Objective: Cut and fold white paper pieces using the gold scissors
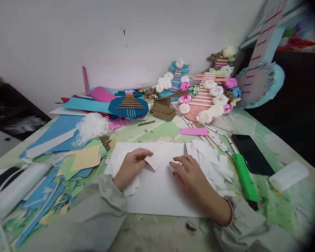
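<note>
My left hand [132,168] pinches a small piece of white paper [157,157] between thumb and fingers, above a large white sheet [157,197]. To its right, my right hand [190,175] hovers over the same sheet, its fingers curled around a pair of scissors whose metal blade tip [185,149] shows beyond the fingers; the handles are mostly hidden. Small cut white paper pieces [212,162] lie in a loose pile beyond my right hand. More white pieces [132,189] lie under and beside my left hand.
A green cutter [245,178], black phone [252,154] and white roll [288,175] lie at right. Paper scraps [75,185] and white shredded strands [93,127] cover the left. Paper-flower crafts [207,98], a blue instrument-shaped craft [128,105] and brown pieces [163,108] stand or lie at back.
</note>
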`<state>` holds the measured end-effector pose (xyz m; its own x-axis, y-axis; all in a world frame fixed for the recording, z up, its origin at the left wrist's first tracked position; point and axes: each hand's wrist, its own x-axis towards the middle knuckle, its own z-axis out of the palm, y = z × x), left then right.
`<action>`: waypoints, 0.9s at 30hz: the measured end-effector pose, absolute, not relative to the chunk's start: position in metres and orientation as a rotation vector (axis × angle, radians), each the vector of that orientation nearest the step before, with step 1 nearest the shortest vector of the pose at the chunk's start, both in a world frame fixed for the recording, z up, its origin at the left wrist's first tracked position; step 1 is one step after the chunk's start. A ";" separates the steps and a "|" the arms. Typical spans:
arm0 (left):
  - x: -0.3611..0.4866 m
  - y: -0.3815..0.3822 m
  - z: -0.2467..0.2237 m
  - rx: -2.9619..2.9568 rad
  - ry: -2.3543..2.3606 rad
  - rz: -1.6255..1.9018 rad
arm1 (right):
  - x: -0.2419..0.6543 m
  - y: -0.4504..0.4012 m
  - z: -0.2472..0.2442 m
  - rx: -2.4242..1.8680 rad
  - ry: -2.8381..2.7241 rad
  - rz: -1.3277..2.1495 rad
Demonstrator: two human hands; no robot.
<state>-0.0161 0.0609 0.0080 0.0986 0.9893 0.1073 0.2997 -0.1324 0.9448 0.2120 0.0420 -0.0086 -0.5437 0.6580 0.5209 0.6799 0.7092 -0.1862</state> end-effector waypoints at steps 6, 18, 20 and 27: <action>0.001 0.043 0.011 1.116 1.182 0.943 | 0.202 0.040 -0.012 -0.908 -2.314 0.064; 0.004 0.031 -0.001 2.058 1.282 1.021 | 0.206 0.048 -0.019 -0.804 -2.232 0.246; 0.000 0.033 0.000 2.189 1.229 0.936 | 0.208 0.050 -0.019 -0.796 -2.235 0.332; -0.010 0.047 0.001 2.344 0.992 0.654 | 0.216 0.057 -0.012 -0.731 -2.350 0.446</action>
<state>-0.0096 0.0468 0.0009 0.6175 0.7522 0.2300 0.5076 -0.6045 0.6140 0.2159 0.0568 -0.0116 -0.6477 0.6016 0.4675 0.3883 0.7886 -0.4768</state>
